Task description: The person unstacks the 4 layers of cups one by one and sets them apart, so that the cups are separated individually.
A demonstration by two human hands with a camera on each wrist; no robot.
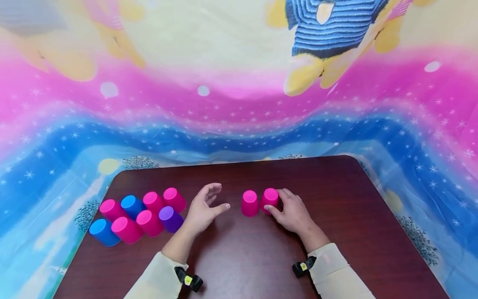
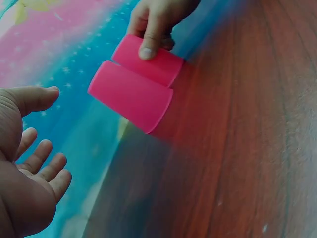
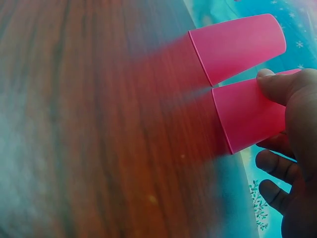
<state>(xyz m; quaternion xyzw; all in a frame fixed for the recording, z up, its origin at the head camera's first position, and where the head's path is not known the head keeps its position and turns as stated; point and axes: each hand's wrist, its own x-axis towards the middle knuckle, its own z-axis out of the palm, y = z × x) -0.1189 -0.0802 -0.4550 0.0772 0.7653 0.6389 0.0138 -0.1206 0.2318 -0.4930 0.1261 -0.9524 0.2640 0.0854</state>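
Note:
Two pink cups stand upside down side by side near the middle of the table. My right hand (image 1: 293, 211) grips the right pink cup (image 1: 270, 199), its thumb on the near side and its fingers behind. To the left of it stands the other pink cup (image 1: 249, 203); in the right wrist view the rims of the two nearly meet. My left hand (image 1: 204, 207) hovers between this pair and a group of cups, fingers loosely bent and thumb apart, with nothing in it. In the left wrist view that hand (image 2: 34, 158) is apart from both cups.
Left on the dark wooden table (image 1: 246, 265) several upside-down cups stand in two rows, among them a purple cup (image 1: 171, 219) close by my left forearm and a blue cup (image 1: 104, 231) at the near left end. A patterned cloth (image 1: 224, 104) hangs behind the table.

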